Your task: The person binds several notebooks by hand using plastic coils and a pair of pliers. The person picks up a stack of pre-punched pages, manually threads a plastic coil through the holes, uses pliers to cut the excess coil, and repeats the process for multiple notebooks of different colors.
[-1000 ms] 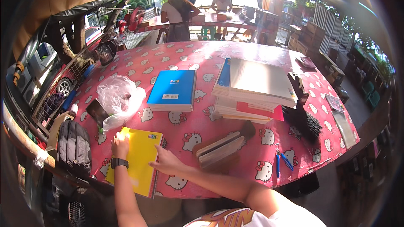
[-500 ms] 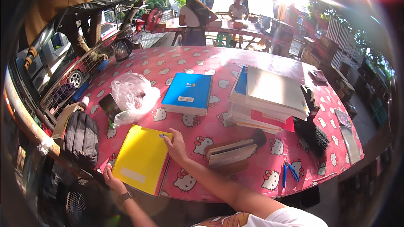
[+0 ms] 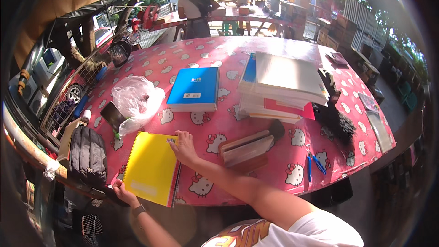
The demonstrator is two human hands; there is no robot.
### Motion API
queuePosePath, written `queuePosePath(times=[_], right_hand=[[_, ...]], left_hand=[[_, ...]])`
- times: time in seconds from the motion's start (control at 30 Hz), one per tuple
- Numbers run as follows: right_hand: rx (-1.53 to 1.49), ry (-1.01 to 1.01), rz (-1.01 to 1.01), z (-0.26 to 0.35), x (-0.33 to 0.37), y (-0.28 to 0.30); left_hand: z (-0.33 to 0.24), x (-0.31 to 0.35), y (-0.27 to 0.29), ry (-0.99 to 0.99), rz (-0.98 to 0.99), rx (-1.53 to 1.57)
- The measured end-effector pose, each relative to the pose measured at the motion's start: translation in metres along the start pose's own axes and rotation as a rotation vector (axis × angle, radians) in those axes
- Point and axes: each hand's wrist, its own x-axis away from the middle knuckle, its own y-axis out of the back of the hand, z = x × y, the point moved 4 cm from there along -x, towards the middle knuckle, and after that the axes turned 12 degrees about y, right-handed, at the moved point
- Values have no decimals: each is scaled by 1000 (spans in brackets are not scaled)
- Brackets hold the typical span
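Observation:
A yellow spiral notebook (image 3: 151,167) lies at the table's near left edge, its wire coil along the left side. Other sheets or covers show beneath its right edge. My left hand (image 3: 126,193) holds its lower left corner, fingers partly hidden. At the upper right corner my right hand (image 3: 185,149) grips the edge with bent fingers. Behind it sits a stack of blue notebooks (image 3: 194,87). To the right of my right forearm stands a brown wooden holder (image 3: 247,150). A large pile of white-topped notebooks (image 3: 286,75) lies farther back.
A clear plastic bag (image 3: 137,100) and dark phone (image 3: 112,115) lie left. Blue-handled pliers (image 3: 315,164) rest near the front right, by a black bristly object (image 3: 336,123). A grey backpack (image 3: 88,154) sits beside the left edge. Two people are at a far table (image 3: 228,16).
The view has shifted slightly, so the table sits higher and further left. My right hand's fingers have bent more at the notebook's upper right corner. My left hand keeps its place at the lower left corner.

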Motion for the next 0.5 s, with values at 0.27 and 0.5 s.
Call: queuePosePath(times=[0.27, 0.5], right_hand=[[-180, 545, 242, 118, 16, 236], [934, 598, -29, 3, -54, 361]], left_hand=[[-134, 97, -67, -75, 241, 292], [-167, 244, -247, -248, 951, -87]])
